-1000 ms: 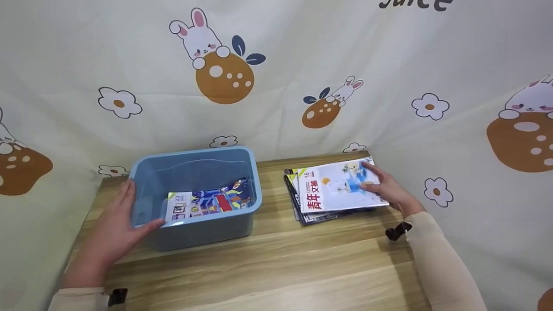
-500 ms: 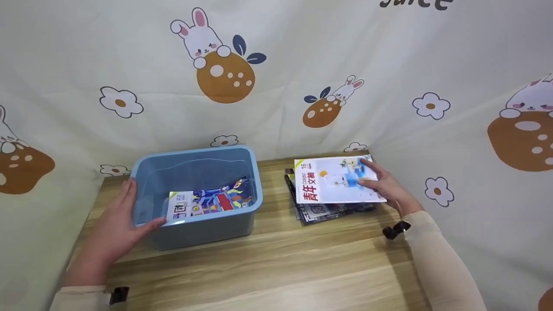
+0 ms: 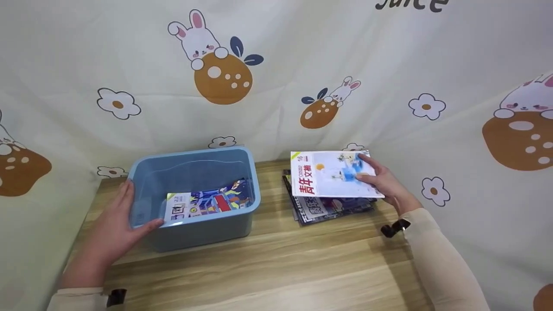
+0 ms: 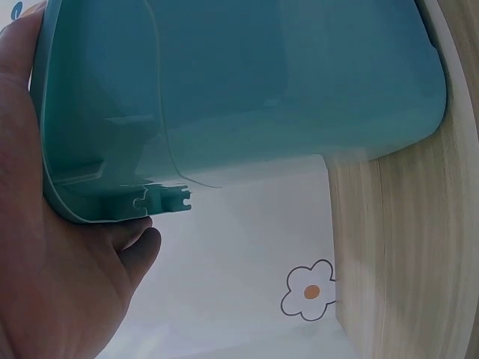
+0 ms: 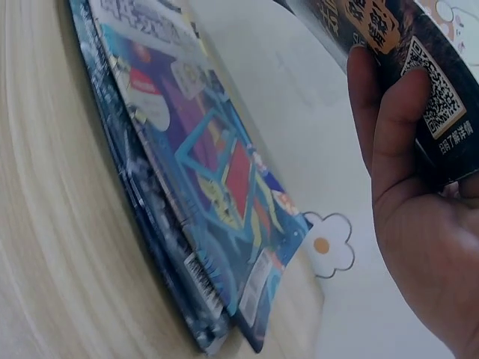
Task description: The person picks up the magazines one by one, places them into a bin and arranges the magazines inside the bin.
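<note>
above the stack (image 3: pixel 330 207), right hand (image 3: pixel 384 183) holds magazine (image 3: pixel 328 175) numbered 16.

Much of the scene was covered, cropped or too small to read.

The raised magazine (image 3: pixel 330 175) hid most of the stack (image 3: pixel 328 206) below it near the tabletop's (image 3: pixel 276 263) far right corner, so its count was unclear. The blue bin's (image 3: pixel 194 224) front wall screened part of the magazine inside (image 3: pixel 207 202). In the right wrist view the right hand (image 5: pixel 426 224) was cut by the edge, and the cover's small print was probably unreadable. The left hand (image 4: pixel 52 284) was cropped too.
</note>
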`<state>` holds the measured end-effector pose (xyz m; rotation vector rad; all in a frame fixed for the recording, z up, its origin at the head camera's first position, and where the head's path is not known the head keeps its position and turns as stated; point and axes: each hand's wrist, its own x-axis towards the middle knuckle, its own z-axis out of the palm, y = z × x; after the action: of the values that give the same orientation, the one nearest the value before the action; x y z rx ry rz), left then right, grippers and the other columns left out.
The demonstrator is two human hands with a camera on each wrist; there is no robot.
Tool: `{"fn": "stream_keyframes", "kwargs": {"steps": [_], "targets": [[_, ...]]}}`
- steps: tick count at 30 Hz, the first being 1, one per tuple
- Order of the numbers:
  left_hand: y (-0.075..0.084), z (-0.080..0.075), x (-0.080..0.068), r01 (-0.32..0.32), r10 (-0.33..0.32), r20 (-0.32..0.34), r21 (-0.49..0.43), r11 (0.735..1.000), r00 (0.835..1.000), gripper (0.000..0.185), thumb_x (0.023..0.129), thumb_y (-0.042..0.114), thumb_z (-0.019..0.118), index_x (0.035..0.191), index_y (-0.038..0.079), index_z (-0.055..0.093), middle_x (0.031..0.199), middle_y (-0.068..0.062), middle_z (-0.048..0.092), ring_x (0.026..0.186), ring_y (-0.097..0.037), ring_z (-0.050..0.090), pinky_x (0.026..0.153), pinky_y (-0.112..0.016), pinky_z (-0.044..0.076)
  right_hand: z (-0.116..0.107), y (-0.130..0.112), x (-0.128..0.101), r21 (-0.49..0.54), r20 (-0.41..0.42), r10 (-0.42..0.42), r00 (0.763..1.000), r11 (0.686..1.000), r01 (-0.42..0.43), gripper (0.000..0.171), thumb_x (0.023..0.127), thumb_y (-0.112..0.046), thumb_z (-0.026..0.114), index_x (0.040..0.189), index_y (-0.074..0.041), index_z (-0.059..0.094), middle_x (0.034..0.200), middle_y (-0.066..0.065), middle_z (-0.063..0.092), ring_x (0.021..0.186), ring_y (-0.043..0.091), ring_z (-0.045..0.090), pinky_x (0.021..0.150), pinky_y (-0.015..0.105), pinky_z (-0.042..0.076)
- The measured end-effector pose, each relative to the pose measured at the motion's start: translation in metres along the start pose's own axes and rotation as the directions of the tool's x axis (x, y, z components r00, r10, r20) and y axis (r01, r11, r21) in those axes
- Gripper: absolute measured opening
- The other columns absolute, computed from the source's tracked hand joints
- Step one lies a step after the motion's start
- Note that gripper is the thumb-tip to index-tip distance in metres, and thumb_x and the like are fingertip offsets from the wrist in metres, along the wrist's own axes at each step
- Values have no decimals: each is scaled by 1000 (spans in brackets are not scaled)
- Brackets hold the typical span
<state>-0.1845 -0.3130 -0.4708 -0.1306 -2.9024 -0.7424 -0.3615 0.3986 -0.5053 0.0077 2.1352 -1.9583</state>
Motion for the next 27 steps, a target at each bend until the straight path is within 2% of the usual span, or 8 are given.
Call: {"fn": "stream_keyframes", "kwargs": {"steps": [6, 10, 15, 19, 22, 27], "targets": [[0, 0, -2, -6, 6, -6, 6, 1000, 1000, 130, 95, 71, 75, 175, -1, 3, 181, -33, 4, 164, -60, 10, 115, -90, 23, 11, -13, -2, -28, 9, -19, 1000, 999, 20, 88, 103, -14, 81, 176, -33, 34, 121, 13, 75, 78, 21, 80, 69, 31, 68], [1, 0, -2, 3, -3, 0, 11, 1000, 1000, 130, 95, 72, 75, 176, 0, 2, 181, -32, 3, 164, -60, 10, 115, -90, 23, 19, -25, -2, -56, 24, -32, 999, 998, 34, 89, 103, -18, 83, 175, -35, 35, 129, 14, 71, 80, 21, 80, 70, 30, 68], [3, 1, 0, 19, -19, 19, 8, 1000, 1000, 132, 94, 74, 74, 176, 0, 1, 181, -31, 0, 164, -59, 7, 114, -90, 22, 29, -42, -4, -44, 51, -25, 998, 999, 27, 88, 102, -19, 84, 174, -40, 37, 141, 19, 64, 85, 24, 82, 71, 32, 68], [5, 0, 4, 10, -10, 5, -3, 1000, 1000, 132, 94, 74, 74, 175, -1, 2, 181, -31, 2, 165, -59, 8, 115, -90, 23, 38, -55, -5, -27, 52, -67, 996, 997, 68, 86, 103, -16, 82, 174, -38, 38, 150, 20, 57, 86, 24, 81, 71, 31, 68], [5, 0, 6, 8, -8, -4, -1, 1000, 1000, 132, 94, 74, 75, 175, -1, 3, 181, -32, 3, 164, -60, 9, 115, -90, 24, 48, -59, -3, -16, 56, -92, 994, 995, 93, 86, 103, -15, 81, 174, -37, 38, 155, 19, 51, 89, 24, 81, 73, 31, 68], [2, 1, 3, 16, -16, 1, 9, 1000, 1000, 132, 94, 74, 74, 175, -1, 1, 180, -32, 2, 163, -61, 9, 114, -90, 23, 64, -61, -1, 0, 62, -82, 995, 997, 82, 86, 103, -17, 82, 173, -39, 38, 159, 19, 49, 88, 25, 81, 73, 33, 68]]}}
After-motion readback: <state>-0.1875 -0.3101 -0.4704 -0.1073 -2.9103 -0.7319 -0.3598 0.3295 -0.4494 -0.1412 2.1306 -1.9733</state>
